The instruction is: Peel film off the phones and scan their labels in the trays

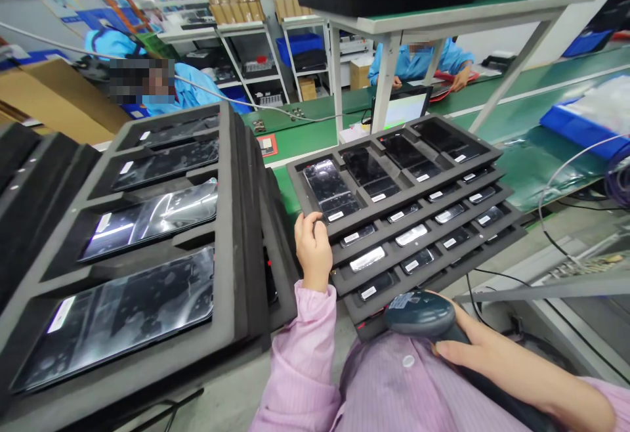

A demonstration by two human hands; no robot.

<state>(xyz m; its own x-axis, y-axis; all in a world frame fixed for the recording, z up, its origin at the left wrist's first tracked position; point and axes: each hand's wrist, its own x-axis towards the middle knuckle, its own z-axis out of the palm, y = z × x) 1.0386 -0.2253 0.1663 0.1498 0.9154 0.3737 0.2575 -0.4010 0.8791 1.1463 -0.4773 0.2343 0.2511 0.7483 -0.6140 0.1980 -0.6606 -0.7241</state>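
My left hand (314, 248) has its fingers curled on the near left corner of the top black foam tray (413, 192). That tray holds several dark phone screens (329, 188) with white labels, each in its own slot. Beneath it lie more foam trays (417, 243), fanned out toward me so that their labelled near ends show. In my right hand (485, 343), close to my body, is a dark handheld barcode scanner (418, 314). Its head points left, toward the front of the stack; my palm partly covers its handle.
A tall stack of foam trays (229, 222) with film-covered screens stands at left. Behind are a green workbench (315, 135), a monitor (406, 111) and a white raised shelf (384, 23). Two people in blue (194, 84) sit beyond. A blue bin (571, 123) and cables are at right.
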